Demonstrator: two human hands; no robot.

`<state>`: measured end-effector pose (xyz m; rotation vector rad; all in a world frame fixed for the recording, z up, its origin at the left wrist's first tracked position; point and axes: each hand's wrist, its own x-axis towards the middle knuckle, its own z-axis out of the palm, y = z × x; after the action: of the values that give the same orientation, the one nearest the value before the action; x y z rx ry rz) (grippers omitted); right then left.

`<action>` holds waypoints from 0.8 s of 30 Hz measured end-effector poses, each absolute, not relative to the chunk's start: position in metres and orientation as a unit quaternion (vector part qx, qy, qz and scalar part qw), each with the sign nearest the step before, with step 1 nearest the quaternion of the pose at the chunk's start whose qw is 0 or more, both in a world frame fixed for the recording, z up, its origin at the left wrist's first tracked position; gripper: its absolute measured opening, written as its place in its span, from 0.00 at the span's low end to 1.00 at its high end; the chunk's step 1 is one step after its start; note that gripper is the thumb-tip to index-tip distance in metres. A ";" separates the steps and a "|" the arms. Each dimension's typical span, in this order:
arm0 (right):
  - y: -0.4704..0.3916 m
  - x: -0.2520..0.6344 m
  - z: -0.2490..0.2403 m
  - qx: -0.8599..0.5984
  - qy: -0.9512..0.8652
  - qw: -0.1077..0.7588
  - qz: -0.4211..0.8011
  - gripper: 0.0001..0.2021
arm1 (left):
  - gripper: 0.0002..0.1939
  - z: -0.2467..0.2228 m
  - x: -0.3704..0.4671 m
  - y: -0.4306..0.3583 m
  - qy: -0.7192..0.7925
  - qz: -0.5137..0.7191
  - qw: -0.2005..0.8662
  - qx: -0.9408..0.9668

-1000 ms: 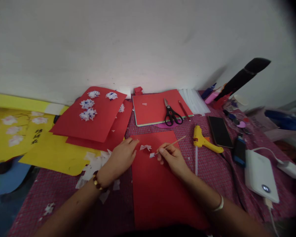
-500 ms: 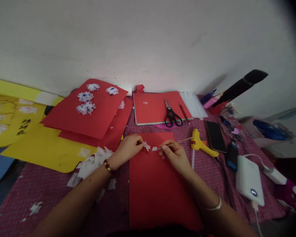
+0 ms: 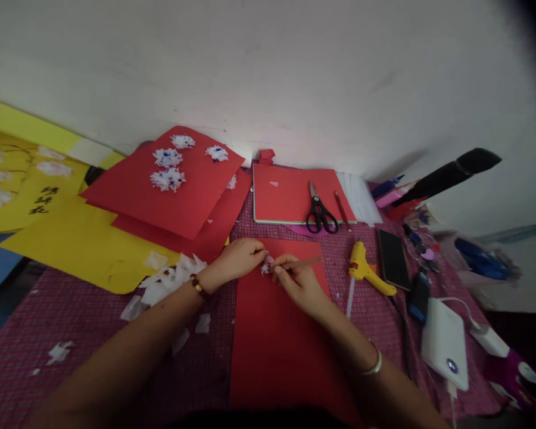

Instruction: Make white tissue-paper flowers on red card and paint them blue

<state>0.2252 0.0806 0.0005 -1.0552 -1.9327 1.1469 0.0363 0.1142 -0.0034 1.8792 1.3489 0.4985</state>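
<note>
My left hand (image 3: 239,257) pinches a small white tissue piece (image 3: 267,265) over the top of a red paper sheet (image 3: 277,333). My right hand (image 3: 297,280) touches the same piece from the right and holds a thin wooden stick (image 3: 308,262) that points right. The two hands meet at the tissue piece. A heap of white tissue scraps (image 3: 170,280) lies just left of my left wrist.
Red sheets with white-and-blue paper flowers (image 3: 167,173) lie at the back left on yellow paper (image 3: 80,244). Black scissors (image 3: 319,211) rest on a red pad. On the right are a yellow glue gun (image 3: 366,268), a phone (image 3: 392,259) and a white power bank (image 3: 444,342).
My hands have come together at the tissue piece. The left hand took hold of it, and the right hand with the stick moved left to touch it. The view has tilted a little.
</note>
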 end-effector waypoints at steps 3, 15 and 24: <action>0.078 0.226 0.004 -0.400 -0.734 0.329 0.439 0.08 | 0.11 -0.005 0.031 0.116 0.492 0.200 0.407 0.743; 0.101 0.238 0.012 -0.450 -0.601 0.410 0.517 0.06 | 0.12 0.001 0.035 0.083 0.453 0.236 0.359 0.781; 0.105 0.235 0.017 -0.447 -0.597 0.440 0.501 0.06 | 0.07 -0.004 0.046 0.096 0.469 0.273 0.361 0.758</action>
<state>0.2353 0.1052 0.0166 -1.1093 -1.4814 1.2433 0.0460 0.0959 -0.0035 1.9533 1.2085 0.7026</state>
